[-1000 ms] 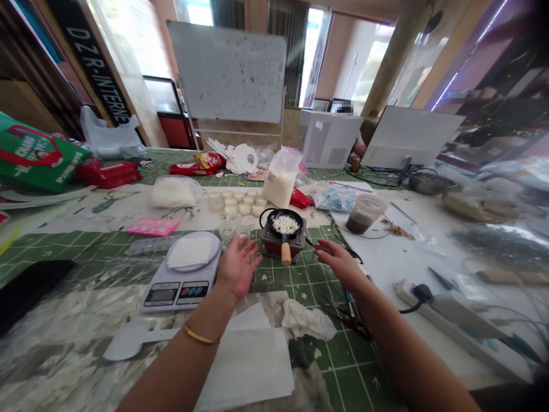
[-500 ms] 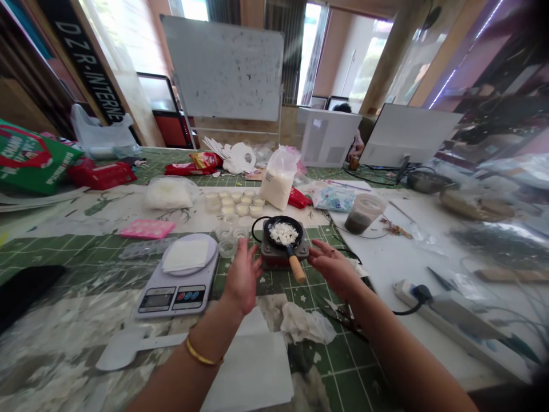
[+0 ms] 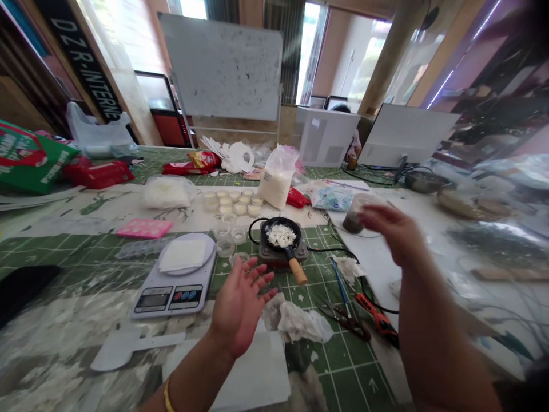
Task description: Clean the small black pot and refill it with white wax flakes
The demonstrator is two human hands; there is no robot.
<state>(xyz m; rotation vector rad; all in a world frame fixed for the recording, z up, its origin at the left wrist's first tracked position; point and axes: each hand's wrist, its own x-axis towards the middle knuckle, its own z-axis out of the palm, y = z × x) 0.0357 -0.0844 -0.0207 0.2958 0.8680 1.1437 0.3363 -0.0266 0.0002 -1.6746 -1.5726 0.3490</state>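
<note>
A small black frying pan [image 3: 295, 233] with a wooden handle [image 3: 297, 271] sits on a little electric hot plate [image 3: 266, 252], white chunks [image 3: 281, 235] in it. My left hand [image 3: 240, 303] is open, palm turned up and fingers spread, in front of the hot plate and touching nothing. At the right, my right hand [image 3: 388, 229] is raised with fingers stretched toward a clear plastic cup [image 3: 352, 222] of dark contents. Its fingertips overlap the cup in view; whether they touch it I cannot tell.
A kitchen scale [image 3: 175, 280] with paper on it stands left. Scissors [image 3: 345, 321], an orange-black tool [image 3: 377, 320] and crumpled tissue [image 3: 302, 321] lie at front right. Behind are filled small cups [image 3: 234, 201] and a bag of white pellets [image 3: 277, 180]. The hot plate's cord [image 3: 332, 249] runs right.
My right hand has left the hot plate's side and moved right and up to the plastic cup. My left hand has drawn back slightly toward me, fingers spread. The pan stays in place.
</note>
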